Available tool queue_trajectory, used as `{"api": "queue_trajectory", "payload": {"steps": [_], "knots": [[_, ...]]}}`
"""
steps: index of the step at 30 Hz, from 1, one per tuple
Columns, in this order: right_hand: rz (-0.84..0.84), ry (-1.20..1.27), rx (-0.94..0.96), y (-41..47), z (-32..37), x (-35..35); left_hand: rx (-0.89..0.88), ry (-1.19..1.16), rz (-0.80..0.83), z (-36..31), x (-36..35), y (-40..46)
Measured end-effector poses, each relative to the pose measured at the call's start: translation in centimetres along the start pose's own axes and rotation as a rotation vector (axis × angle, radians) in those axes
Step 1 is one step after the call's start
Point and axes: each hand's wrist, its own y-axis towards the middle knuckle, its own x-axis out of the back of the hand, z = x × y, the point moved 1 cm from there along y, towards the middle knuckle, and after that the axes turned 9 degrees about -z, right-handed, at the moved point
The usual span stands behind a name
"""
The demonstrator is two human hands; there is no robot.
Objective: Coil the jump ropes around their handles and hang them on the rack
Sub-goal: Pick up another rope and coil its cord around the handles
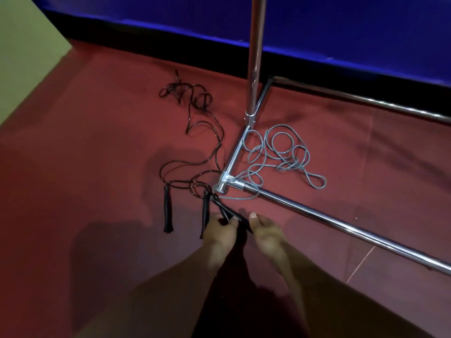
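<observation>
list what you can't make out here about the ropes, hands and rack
Head view only:
- Rack top: cut off by the upper edge, so hanging bars are unseen.
- Left hand and right hand grip: fingers curl under, hidden by the hands' backs.
- Grey rope handles: their ends are covered by the hands.

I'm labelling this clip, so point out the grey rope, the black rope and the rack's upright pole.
grey rope [283, 145]: head view, on a loop of its coil.
black rope [214, 132]: head view, on its cord mid-run.
rack's upright pole [255, 57]: head view, on the mid shaft.
</observation>
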Motion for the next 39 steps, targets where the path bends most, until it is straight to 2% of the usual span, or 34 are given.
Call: {"api": "queue_trajectory", "payload": {"steps": [4,10,14,18,26,29,34,39], "knots": [[0.063,0.044,-0.211,0.9,-0.6,-0.5,0.052,-0.086,0.041,-0.8,-0.8,-0.6],[0.038,0.216,-0.332,-0.1,-0.7,-0.3,0.062,-0.124,0.067,-0.6,-1.3,-1.0],[-0.064,0.346,-0.34,-0.9,-0.4,1.9,-0.075,-0.125,0.183,-1.7,-1.3,-3.8],[-0.07,0.432,-0.307,-2.8,1.2,5.8,-0.236,-0.115,0.325,-5.6,0.5,-8.0],[-0.209,0.55,0.004,-12.7,8.5,16.4,-0.591,0.101,0.471,-13.8,6.6,-18.4],[-0.274,0.521,0.221,-18.8,12.8,20.9,-0.726,0.16,0.55,-17.3,9.1,-24.1],[-0.463,0.307,0.631,-28.3,18.4,29.6,-0.957,0.119,0.693,-24.0,14.9,-34.8],[-0.564,0.33,0.718,-34.0,19.8,35.9,-1.084,0.156,0.847,-26.7,18.3,-41.8]]}}
